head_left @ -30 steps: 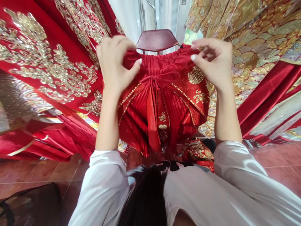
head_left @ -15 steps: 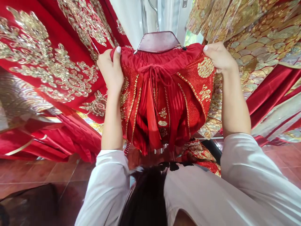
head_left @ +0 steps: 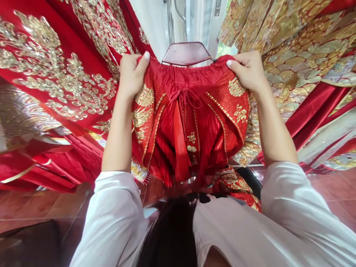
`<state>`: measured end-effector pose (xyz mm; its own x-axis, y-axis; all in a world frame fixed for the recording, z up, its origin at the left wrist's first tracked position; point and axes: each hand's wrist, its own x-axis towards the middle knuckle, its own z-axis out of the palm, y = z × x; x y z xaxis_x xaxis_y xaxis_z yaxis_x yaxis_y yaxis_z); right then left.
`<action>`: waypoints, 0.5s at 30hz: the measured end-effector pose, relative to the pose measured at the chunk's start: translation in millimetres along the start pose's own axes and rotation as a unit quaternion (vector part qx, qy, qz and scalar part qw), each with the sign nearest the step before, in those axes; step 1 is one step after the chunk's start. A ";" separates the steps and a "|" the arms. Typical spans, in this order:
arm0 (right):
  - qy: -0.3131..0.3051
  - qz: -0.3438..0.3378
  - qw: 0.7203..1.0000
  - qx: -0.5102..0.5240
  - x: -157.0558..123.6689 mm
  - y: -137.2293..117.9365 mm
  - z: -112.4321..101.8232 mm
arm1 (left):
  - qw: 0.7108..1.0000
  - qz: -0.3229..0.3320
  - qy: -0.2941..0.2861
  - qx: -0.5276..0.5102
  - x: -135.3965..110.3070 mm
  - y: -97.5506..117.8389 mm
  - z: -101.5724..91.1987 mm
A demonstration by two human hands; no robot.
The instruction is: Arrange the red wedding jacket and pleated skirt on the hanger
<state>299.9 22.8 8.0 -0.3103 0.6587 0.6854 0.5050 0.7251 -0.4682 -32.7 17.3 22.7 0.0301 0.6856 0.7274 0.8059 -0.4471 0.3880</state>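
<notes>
A red skirt (head_left: 180,122) with gold embroidery, beaded lines and a drawstring bow at its gathered waist hangs in front of me. My left hand (head_left: 134,74) is closed on the left end of the waistband, thumb on top. At the opposite end, my right hand (head_left: 247,70) pinches the waistband between thumb and fingers. Between the two hands shows a hanger (head_left: 186,53) with a broad pale middle and a metal hook, just behind the waist. The hanger's clips are mostly hidden by the cloth.
Red garments with silvery-gold beadwork (head_left: 41,63) hang at the left, and gold scale-patterned garments (head_left: 294,63) at the right. A red and gold patterned cloth (head_left: 236,185) lies low beyond my torso. Reddish tiles (head_left: 75,207) cover the floor.
My right hand has moved inward along the waistband, and my left hand slightly inward too. The skirt's left panel shows more of its gold embroidery. The hanger appears slightly lower.
</notes>
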 end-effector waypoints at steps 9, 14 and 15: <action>-0.064 -0.034 0.997 -0.039 -14.9 4.4 -15.9 | 0.997 0.014 0.077 0.003 -14.4 13.8 15.0; -0.033 0.019 0.999 0.037 -33.8 22.7 -18.8 | 0.996 0.022 -0.082 -0.020 -26.4 -0.7 -7.2; -0.028 0.038 0.997 0.069 -33.3 27.5 -16.6 | 0.993 -0.001 -0.113 -0.042 -23.3 -3.4 -9.4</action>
<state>337.5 17.5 -18.4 -0.3221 0.7196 0.6151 0.4146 0.6914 -0.5917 -41.7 -2.5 9.7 0.1682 0.7936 0.5847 0.7546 -0.4853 0.4417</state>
